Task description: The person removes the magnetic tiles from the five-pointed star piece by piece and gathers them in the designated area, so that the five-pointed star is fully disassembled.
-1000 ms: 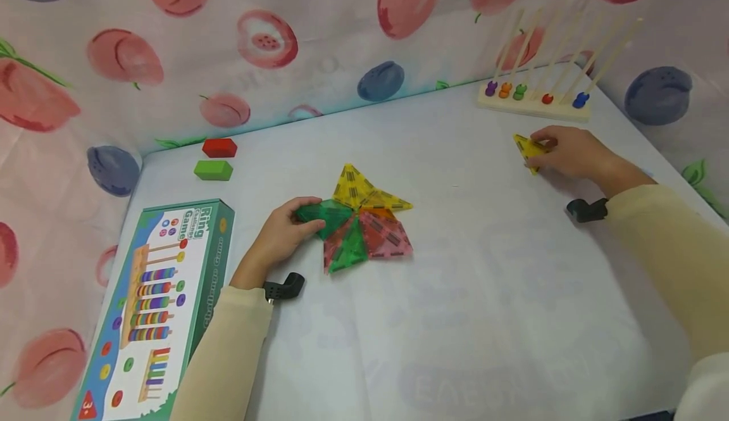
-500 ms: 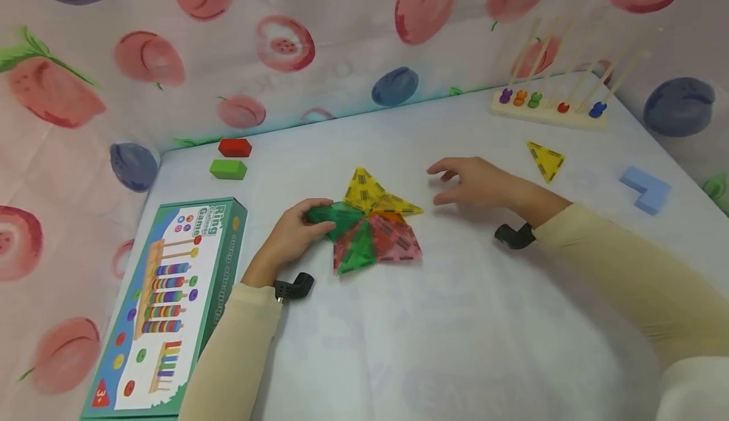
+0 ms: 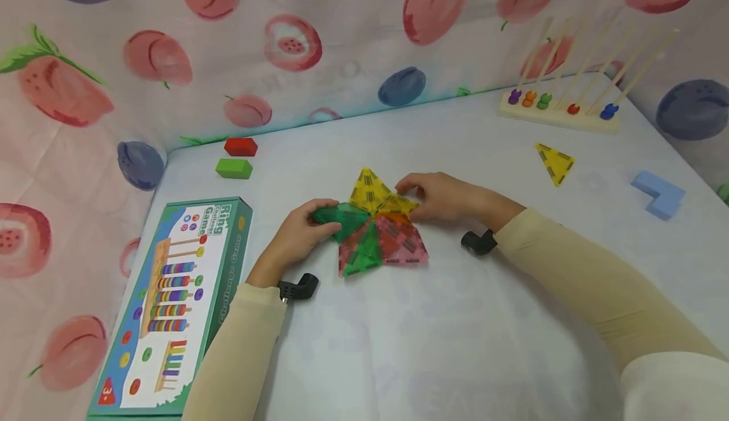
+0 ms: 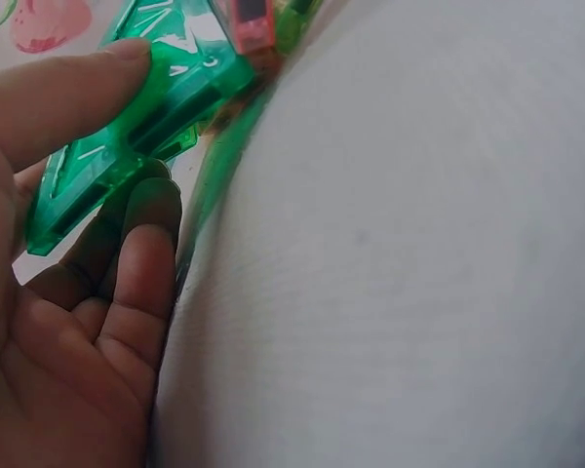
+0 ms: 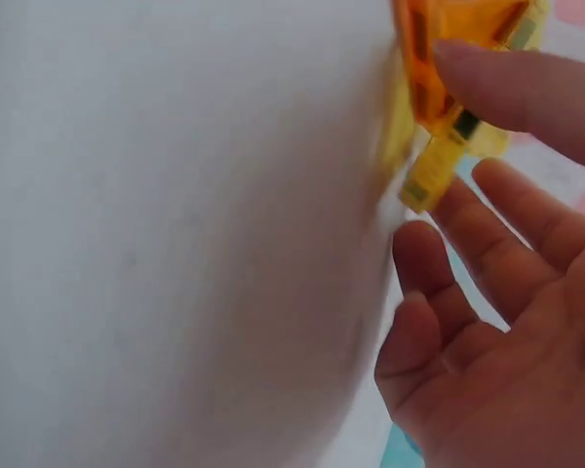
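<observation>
A star-like build of see-through magnetic tiles (image 3: 364,244) in green, yellow, orange and pink stands mid-table, its pieces tilted against each other. My left hand (image 3: 296,237) grips its green side; in the left wrist view the thumb presses on a green tile (image 4: 166,97) with fingers behind. On the opposite side my right hand (image 3: 447,198) pinches the yellow and orange part. The right wrist view has the thumb on an orange tile (image 5: 487,21) and curled fingers close behind a yellow tile (image 5: 427,175). A loose yellow triangle tile (image 3: 555,164) lies farther right.
At the left lies a ring game box (image 3: 188,282). Behind it are a green block (image 3: 234,168) and a red block (image 3: 241,147). A light blue L-shaped block (image 3: 659,194) lies at the right, and a wooden peg rack (image 3: 560,116) with beads stands at the back right.
My right hand has let go of the yellow triangle tile, leaving it on the table, and moved left to the tile build. My left hand keeps its hold on the green side.
</observation>
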Available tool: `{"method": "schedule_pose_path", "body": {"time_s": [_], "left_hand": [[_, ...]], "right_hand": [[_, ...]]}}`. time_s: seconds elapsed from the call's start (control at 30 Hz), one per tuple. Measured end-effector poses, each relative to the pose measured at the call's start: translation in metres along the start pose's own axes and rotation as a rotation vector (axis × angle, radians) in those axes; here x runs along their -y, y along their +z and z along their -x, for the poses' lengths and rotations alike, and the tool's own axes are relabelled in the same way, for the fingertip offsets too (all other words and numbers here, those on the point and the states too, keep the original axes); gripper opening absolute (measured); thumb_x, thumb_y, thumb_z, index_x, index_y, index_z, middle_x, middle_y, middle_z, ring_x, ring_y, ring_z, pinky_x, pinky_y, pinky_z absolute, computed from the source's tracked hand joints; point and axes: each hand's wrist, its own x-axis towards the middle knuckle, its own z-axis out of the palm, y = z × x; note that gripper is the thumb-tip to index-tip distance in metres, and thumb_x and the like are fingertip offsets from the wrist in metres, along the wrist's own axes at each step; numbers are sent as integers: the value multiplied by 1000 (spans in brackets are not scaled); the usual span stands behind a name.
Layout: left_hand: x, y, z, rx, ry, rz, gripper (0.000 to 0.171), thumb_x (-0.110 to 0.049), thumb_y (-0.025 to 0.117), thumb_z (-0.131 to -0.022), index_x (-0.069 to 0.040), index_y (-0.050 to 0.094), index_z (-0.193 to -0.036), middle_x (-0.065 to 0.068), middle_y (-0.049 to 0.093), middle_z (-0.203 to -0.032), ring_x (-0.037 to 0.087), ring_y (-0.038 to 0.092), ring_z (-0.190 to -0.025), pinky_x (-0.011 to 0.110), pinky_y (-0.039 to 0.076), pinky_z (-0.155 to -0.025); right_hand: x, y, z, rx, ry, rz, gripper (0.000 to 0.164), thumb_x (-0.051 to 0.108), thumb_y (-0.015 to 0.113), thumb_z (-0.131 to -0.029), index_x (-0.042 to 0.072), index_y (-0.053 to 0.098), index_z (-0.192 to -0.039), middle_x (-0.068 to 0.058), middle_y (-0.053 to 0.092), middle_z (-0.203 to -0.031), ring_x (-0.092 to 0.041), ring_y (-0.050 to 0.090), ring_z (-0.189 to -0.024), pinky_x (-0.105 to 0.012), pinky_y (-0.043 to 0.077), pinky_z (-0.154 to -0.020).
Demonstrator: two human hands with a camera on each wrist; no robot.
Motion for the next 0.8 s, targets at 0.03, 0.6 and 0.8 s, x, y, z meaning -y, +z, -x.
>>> {"method": "schedule_pose_path", "body": {"time_s": [0.03,0.6,0.8], "left_hand": [[-1,0,0,0,1,0,46,-44,66,-77,-29,53,-119,-3,54,-108,18,50,-85,33,41,-74],[2,1,0,-6,-9,4,45,-43,67,-77,-30,54,-118,-4,53,-110,18,49,-87,32,41,-76],[3,1,-1,-8,3,-1,46,-47,66,-76,-32,54,-117,-6,53,-109,17,50,-86,33,41,-75]], "right_hand": [[0,-1,0,-1,2,-12,54,20,68,-78,17,45,-127,4,50,-119,-19,45,-105,-36,37,-89],[-10,-5,-1,19,124,-411,45,32,67,-79,13,56,-119,-8,55,-115,-22,53,-97,-34,43,-82],[-8,-2,-2,11,134,-472,48,35,68,-79,9,57,-118,-8,61,-103,-21,58,-83,-32,46,-74]]}}
